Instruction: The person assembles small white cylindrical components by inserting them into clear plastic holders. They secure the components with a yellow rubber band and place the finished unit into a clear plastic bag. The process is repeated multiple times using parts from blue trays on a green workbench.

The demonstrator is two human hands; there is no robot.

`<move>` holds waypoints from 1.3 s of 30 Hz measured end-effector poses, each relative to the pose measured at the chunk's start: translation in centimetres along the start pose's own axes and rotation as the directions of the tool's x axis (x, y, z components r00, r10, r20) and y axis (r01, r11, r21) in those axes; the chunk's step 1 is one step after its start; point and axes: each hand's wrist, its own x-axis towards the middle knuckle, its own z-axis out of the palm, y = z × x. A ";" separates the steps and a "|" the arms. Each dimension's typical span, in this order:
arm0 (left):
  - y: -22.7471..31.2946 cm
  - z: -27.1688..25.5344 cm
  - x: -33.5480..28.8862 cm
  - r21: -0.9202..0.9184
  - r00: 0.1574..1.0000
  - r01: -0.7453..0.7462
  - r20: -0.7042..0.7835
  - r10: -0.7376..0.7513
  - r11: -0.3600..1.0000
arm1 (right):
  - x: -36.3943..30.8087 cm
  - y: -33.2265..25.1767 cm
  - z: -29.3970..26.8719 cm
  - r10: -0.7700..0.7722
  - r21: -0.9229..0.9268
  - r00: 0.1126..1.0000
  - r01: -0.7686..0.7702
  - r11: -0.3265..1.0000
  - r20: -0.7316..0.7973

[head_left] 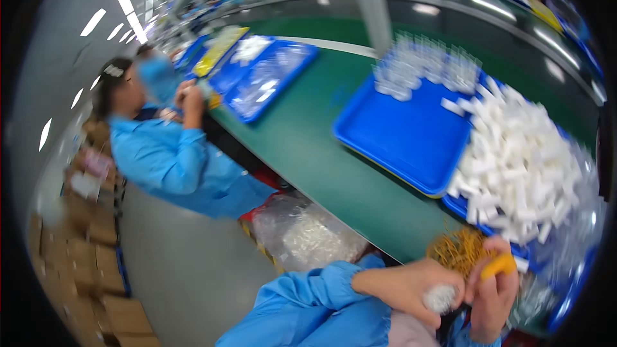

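My left hand point(414, 286) is closed around a bundle of clear, thin pieces point(441, 298), whose whitish end pokes out of the fist. Right beside it, my right hand point(491, 292) has its fingers bent together close to the bundle. A yellow-orange cover point(499, 265), which looks like a finger cot, sits on one of its fingers. Whatever the right fingers pinch, if anything, is too small to make out. Just beyond both hands lies a tangled heap of yellow-brown rubber bands point(457, 249) at the table's near edge.
A blue tray point(405, 132) holds clear tube-like bundles point(424, 64) at its far side. White short pieces point(514, 160) are heaped at right, beside clear plastic bags point(559, 263). A co-worker in a blue smock point(167, 160) stands left; a clear bag point(308, 231) hangs below the green table point(308, 148).
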 end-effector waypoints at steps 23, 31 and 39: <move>-1.3 1.6 1.6 -0.764 0.938 -0.293 -0.348 0.015 0.575 | -3.6 -3.6 0.7 -0.242 -0.804 0.778 0.594 -0.021 0.580; -1.0 3.5 1.5 -0.355 0.884 -0.376 -0.413 0.218 0.856 | -4.0 -0.2 -4.3 -0.362 0.227 0.753 0.282 0.932 0.550; -0.1 2.8 2.1 0.855 0.860 0.070 -0.312 0.403 0.513 | -2.4 2.0 -2.7 0.021 0.000 0.998 -0.021 1.000 0.054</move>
